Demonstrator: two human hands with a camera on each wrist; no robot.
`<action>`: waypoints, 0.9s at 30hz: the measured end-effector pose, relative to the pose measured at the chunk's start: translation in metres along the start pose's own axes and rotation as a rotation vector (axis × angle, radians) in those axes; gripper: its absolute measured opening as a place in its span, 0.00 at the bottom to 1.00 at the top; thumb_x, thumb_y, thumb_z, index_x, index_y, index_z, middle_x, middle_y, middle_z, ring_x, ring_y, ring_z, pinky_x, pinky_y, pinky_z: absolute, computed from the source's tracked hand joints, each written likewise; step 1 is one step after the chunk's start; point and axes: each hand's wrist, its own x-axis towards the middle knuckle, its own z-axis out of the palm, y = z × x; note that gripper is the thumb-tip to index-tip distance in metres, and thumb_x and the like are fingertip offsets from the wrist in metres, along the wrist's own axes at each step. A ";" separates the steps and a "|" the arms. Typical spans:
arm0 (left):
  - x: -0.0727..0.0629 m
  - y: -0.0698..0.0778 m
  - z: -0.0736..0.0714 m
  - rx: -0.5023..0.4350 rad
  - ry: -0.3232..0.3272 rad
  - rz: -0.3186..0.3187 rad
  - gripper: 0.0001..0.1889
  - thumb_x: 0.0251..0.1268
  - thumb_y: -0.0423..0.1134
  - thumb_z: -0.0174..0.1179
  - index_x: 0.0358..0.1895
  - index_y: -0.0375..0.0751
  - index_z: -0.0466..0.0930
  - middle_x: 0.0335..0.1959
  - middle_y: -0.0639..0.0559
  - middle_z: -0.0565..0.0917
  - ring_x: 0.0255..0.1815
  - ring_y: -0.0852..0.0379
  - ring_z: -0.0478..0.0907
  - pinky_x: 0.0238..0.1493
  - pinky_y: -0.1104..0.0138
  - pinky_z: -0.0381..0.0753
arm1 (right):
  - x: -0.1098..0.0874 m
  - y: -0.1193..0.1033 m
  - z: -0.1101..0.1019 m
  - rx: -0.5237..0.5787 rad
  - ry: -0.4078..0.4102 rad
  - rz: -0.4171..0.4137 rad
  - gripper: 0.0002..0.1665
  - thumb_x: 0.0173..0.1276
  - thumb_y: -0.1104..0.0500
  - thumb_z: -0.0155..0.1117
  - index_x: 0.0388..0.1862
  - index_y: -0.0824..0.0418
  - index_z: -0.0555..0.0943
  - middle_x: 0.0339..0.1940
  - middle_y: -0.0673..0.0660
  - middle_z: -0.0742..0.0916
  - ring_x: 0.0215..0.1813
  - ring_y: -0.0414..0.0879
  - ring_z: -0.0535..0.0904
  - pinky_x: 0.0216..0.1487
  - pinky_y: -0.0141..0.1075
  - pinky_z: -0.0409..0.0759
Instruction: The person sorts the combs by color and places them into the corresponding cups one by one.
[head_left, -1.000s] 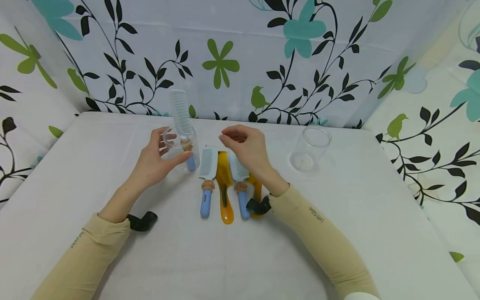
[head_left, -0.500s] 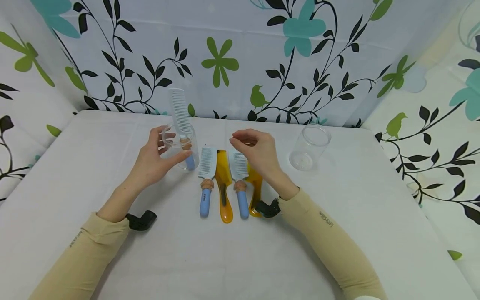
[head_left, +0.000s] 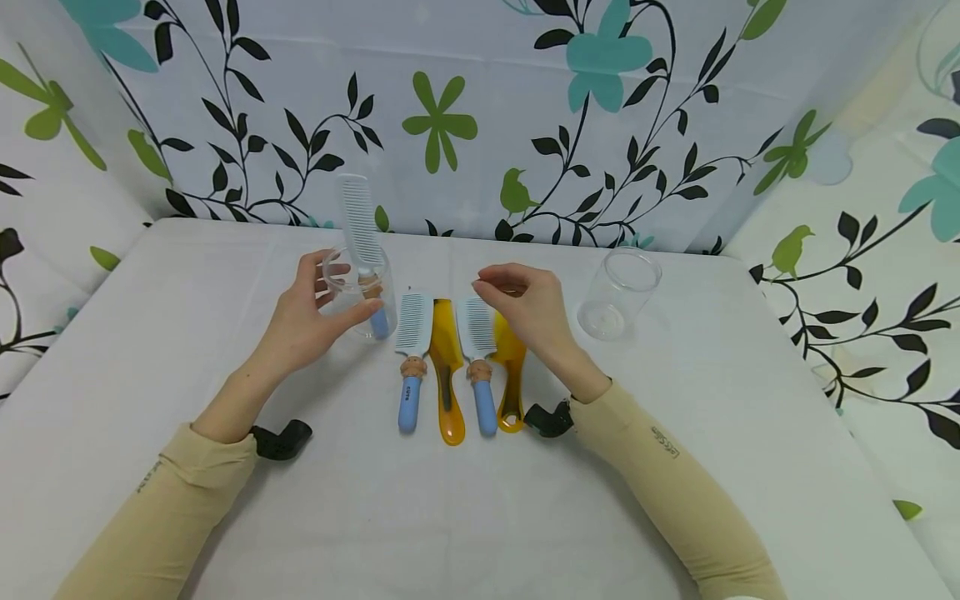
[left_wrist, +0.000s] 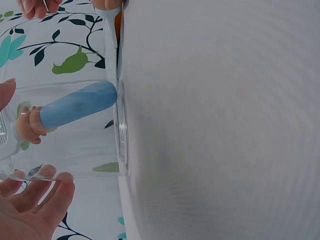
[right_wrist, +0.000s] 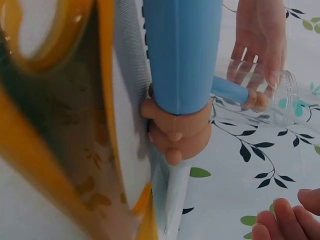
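My left hand [head_left: 303,329] grips a clear cup [left_wrist: 92,155] standing at the left, thumb on one side and fingers on the other. Inside leans a pale blue comb [head_left: 360,221], its blue handle down and teeth sticking out above the rim. Loosely bent and holding nothing, my right hand [head_left: 538,312] hovers over the far ends of the combs in the middle. That row, left to right, has a blue-handled comb [head_left: 408,404], an amber comb [head_left: 446,358], another blue-handled comb [head_left: 485,408] and another amber comb [head_left: 512,387], the last partly hidden by the right hand.
A second clear cup [head_left: 617,296] stands upright at the back right. The white-covered table [head_left: 450,517] ends at a patterned curtain [head_left: 465,42] behind. Black wrist mounts [head_left: 282,440] jut from under both sleeves.
My right hand has drawn to the right, away from the held cup, uncovering more of the rightmost combs. My left hand stays on the cup.
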 end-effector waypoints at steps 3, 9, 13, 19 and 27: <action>0.000 0.000 0.000 0.000 -0.001 0.006 0.48 0.65 0.55 0.65 0.78 0.41 0.44 0.73 0.37 0.65 0.74 0.32 0.60 0.75 0.41 0.61 | 0.000 0.003 -0.002 -0.020 0.001 0.003 0.15 0.68 0.57 0.69 0.49 0.64 0.86 0.45 0.57 0.90 0.46 0.47 0.86 0.52 0.37 0.86; 0.000 0.000 0.000 0.000 0.004 0.007 0.48 0.66 0.54 0.65 0.77 0.41 0.44 0.73 0.37 0.65 0.73 0.32 0.61 0.74 0.41 0.62 | -0.001 0.008 -0.003 -0.048 -0.021 0.022 0.15 0.68 0.57 0.69 0.50 0.65 0.86 0.45 0.57 0.90 0.45 0.48 0.86 0.52 0.38 0.86; 0.000 0.000 0.000 0.011 0.005 0.004 0.48 0.66 0.54 0.65 0.77 0.41 0.44 0.73 0.37 0.65 0.74 0.32 0.61 0.74 0.41 0.62 | -0.001 0.012 -0.005 -0.065 -0.026 0.020 0.15 0.68 0.58 0.69 0.50 0.65 0.86 0.44 0.57 0.90 0.45 0.47 0.87 0.52 0.38 0.86; 0.000 0.000 0.000 0.012 0.004 -0.005 0.48 0.65 0.55 0.65 0.78 0.41 0.44 0.73 0.37 0.65 0.74 0.32 0.61 0.74 0.41 0.62 | 0.000 0.016 -0.009 -0.090 -0.022 0.027 0.15 0.68 0.59 0.69 0.50 0.65 0.86 0.45 0.58 0.90 0.47 0.49 0.86 0.53 0.39 0.86; 0.001 -0.001 0.000 0.012 0.007 0.002 0.48 0.65 0.55 0.66 0.78 0.42 0.44 0.73 0.38 0.65 0.74 0.33 0.61 0.74 0.41 0.62 | 0.001 0.019 -0.010 -0.115 -0.070 0.111 0.19 0.66 0.60 0.70 0.55 0.66 0.83 0.47 0.60 0.89 0.48 0.52 0.87 0.54 0.41 0.86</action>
